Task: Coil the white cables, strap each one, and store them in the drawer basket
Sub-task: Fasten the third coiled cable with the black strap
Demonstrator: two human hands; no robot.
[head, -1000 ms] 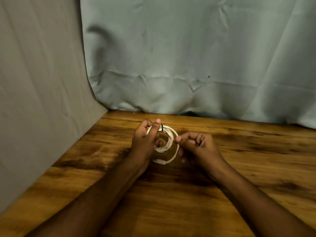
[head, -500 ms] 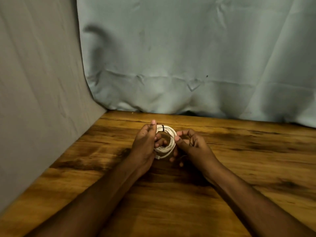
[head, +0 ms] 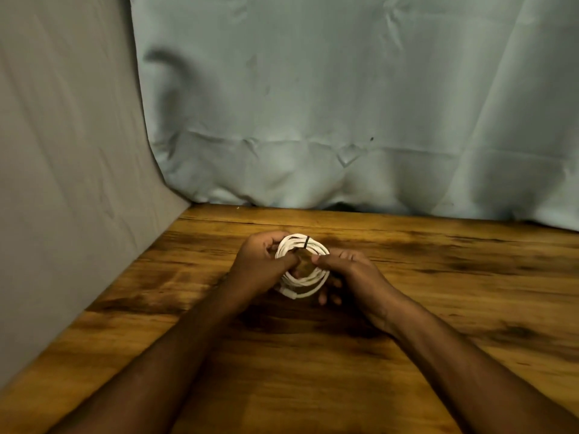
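A coiled white cable [head: 315, 245] is held upright just above the wooden table [head: 438, 292], between both hands. A thin black strap [head: 307, 242] crosses the top of the coil. My left hand [head: 261, 261] grips the coil's left side, its fingers curled round the loops and the thumb reaching into the middle. My right hand [head: 347, 270] grips the right side, thumb on the front and fingers behind. A white plug end [head: 293, 295] shows at the bottom of the coil. No drawer basket is in view.
Grey cloth [head: 62, 151] hangs along the table's left side and pale blue cloth [head: 344, 104] hangs along the back edge. Bare wood lies to the right of the hands and in front of them.
My right hand has moved left onto the coil and now grips its right side. The loose lower loop has been drawn in against the bundle. The left hand keeps its hold.
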